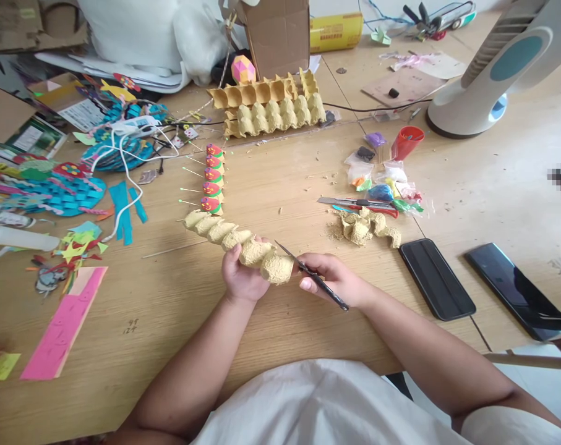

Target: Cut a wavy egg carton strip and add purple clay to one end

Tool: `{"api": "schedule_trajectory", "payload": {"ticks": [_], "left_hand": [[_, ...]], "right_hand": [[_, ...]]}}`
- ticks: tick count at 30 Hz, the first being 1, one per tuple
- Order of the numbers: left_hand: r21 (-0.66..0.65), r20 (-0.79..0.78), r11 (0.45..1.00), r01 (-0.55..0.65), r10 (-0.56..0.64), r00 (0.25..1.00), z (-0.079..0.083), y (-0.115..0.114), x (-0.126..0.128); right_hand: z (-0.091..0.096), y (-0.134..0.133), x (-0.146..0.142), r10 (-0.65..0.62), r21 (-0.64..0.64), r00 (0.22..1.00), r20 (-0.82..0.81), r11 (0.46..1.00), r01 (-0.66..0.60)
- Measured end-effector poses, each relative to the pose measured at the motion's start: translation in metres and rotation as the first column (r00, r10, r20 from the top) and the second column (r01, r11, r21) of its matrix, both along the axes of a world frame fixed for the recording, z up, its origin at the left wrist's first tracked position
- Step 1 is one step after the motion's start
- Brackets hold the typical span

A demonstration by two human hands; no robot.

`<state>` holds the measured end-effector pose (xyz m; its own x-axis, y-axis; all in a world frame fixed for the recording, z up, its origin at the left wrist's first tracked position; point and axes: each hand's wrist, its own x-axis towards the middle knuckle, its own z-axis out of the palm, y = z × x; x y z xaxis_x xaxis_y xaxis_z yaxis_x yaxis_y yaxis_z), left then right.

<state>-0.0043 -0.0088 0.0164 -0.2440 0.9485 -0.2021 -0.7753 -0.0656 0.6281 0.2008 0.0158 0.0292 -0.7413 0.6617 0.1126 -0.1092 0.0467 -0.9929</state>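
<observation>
My left hand (241, 277) is closed around the near end of a long strip of egg-carton cups (224, 233) that runs up and left across the wooden table (169, 321). My right hand (338, 278) grips a pair of black scissors (310, 274), whose blades touch the end cup by my left hand. At the strip's far end stands a row of painted red and green cups (212, 178) with pins sticking out to the left.
Cut carton scraps (366, 227) lie to the right, with a knife (354, 203), small bags of coloured bits and a red cup (405, 142). Two dark phones (435, 278) rest at the right. Egg cartons (273, 108), a cardboard box, a fan (498, 68) and paper crafts (62, 191) ring the table.
</observation>
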Motion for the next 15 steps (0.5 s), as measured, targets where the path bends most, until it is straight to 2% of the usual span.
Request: {"api": "schedule_trajectory", "payload": {"ticks": [3,5,8,11,15], "left_hand": [[0.004,-0.014,1.0,0.007,-0.007,1.0,0.0,0.0,0.0],[-0.006,-0.025,1.0,-0.008,0.008,1.0,0.001,0.0,0.001],[-0.027,-0.03,0.999,-0.033,0.032,0.999,0.001,0.0,0.002],[-0.038,-0.057,0.999,0.011,-0.013,0.998,-0.001,0.001,0.006],[-0.049,-0.105,0.999,0.014,-0.02,0.994,-0.005,0.002,0.015]], "right_hand": [[0.001,0.002,0.001,-0.018,0.001,1.0,0.026,1.0,0.018],[0.001,0.003,0.001,-0.078,-0.001,0.996,0.042,0.997,0.078],[0.001,0.004,-0.001,-0.26,-0.043,0.965,0.028,0.964,0.261],[-0.001,0.005,-0.003,-0.399,-0.145,0.917,0.001,0.907,0.395],[-0.001,0.005,-0.006,-0.398,-0.249,0.915,-0.068,0.895,0.371]]}}
